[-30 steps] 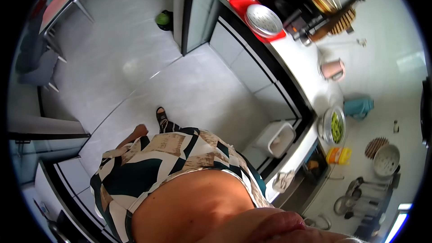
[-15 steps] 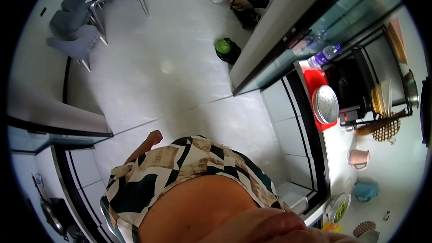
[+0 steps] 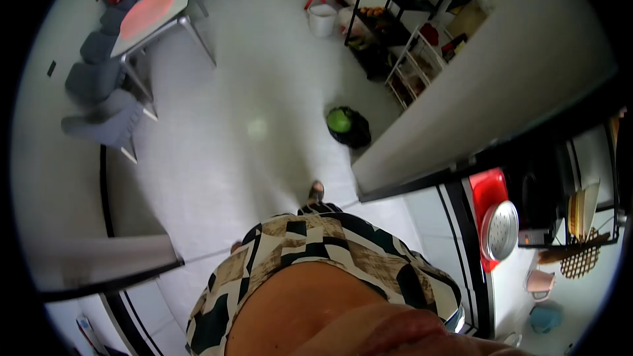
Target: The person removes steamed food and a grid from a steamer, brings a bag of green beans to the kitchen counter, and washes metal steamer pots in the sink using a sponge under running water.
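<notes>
Only a small piece of my left hand [image 3: 235, 246] shows past the side of my patterned top [image 3: 290, 234]. Its fingers are mostly hidden, so whether it is open or closed cannot be made out. No object appears at it; the doorway threshold is nearest. My right hand is out of sight behind my body. One foot in a dark sandal [image 3: 316, 191] is ahead of me on the pale floor, just beyond the threshold line.
A black bag with a green round thing [image 3: 339, 120] sits on the floor ahead. At right are a wall end [image 3: 455, 105] and a counter with a red tray [image 3: 488, 188] and a perforated metal pan [image 3: 501, 229]. Grey chairs [image 3: 105, 118] line a table [image 3: 177, 0] at left.
My view has moved forward toward the doorway. The bag, shelves and chairs appear lower, a foot has come into sight, and my left hand is now mostly covered by my top.
</notes>
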Motion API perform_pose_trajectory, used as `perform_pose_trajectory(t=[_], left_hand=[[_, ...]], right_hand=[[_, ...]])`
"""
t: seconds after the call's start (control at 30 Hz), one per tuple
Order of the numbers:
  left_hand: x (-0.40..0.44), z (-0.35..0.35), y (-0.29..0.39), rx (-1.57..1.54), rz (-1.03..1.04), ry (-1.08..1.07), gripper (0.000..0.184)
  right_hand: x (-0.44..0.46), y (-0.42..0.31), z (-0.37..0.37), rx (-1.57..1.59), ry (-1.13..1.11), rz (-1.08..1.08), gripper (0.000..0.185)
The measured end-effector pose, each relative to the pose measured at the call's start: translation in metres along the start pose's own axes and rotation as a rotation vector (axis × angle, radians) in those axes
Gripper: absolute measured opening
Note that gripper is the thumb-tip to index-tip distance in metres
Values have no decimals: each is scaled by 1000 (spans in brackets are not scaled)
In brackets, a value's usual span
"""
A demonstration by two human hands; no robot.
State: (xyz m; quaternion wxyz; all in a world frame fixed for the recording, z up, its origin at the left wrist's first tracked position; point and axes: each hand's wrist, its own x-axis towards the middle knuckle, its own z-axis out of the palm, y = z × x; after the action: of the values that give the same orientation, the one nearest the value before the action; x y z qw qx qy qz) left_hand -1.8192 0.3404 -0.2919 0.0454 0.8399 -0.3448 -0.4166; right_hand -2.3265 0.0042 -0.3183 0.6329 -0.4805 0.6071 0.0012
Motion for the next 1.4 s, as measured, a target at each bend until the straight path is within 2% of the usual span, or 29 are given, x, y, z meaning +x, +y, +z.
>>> perform_pose_trajectory(t=[0.07,0.17,0.2,0.23,0.27,0.3,0.4,0.43,0.5,0.57,0.67,0.77,0.9,1.03,1.07,1.1,1.13,1.17,1.2,1.23,1.27,1.33,1.4], left_hand=[[19,-39,38,-126,-85,2,14],[72,-110,75,-234,-147,37,14],[91,-140,90,-257,-163,56,15],[112,-164,101,-292,-181,77,15],[135,-190,109,-314,-191,101,15],[158,-217,118,-332,-197,122,15],[233,-286,143,-366,-196,157,16],[260,-306,149,-361,-188,153,16],[313,-342,162,-319,-167,117,16],[368,-378,170,-247,-142,58,17],[455,-445,178,-95,-95,-46,17],[540,-527,191,25,-66,-112,18],[664,-645,221,139,-16,-115,19],[812,-747,287,191,-15,28,19],[838,-767,334,307,31,142,19],[884,-777,345,391,144,166,20],[903,-789,384,451,303,164,20],[947,-790,405,793,545,104,19],[934,-792,463,68,289,152,18],[959,-785,486,-162,359,100,19],[964,-781,522,-257,393,35,21],[988,-768,565,-255,436,-106,23],[1021,-765,579,1,569,-159,23]], right_hand=[[56,-67,-19,-1,-62,-31,12],[136,-192,-47,118,-254,-220,16],[168,-242,-50,61,-244,-241,17],[218,-282,-46,-156,-152,-206,16],[221,-353,-52,-286,-113,-267,18],[269,-380,-53,-44,-289,-444,20],[332,-504,-33,-337,13,-583,12],[333,-544,-30,-180,34,-525,12],[344,-594,-23,-68,64,-529,11],[367,-616,-20,-54,120,-501,14],[408,-605,-15,-177,213,-377,20],[423,-574,-4,-144,223,-120,20],[424,-582,15,2,250,128,20],[450,-623,29,121,266,239,20],[462,-634,28,137,267,252,20],[475,-646,26,153,265,266,20],[490,-656,24,170,264,276,20],[505,-667,21,178,257,286,20],[524,-676,19,184,247,295,21],[543,-686,16,189,238,302,21],[564,-694,11,190,224,310,21],[613,-719,-5,190,200,320,21],[666,-750,-28,183,176,323,21]])
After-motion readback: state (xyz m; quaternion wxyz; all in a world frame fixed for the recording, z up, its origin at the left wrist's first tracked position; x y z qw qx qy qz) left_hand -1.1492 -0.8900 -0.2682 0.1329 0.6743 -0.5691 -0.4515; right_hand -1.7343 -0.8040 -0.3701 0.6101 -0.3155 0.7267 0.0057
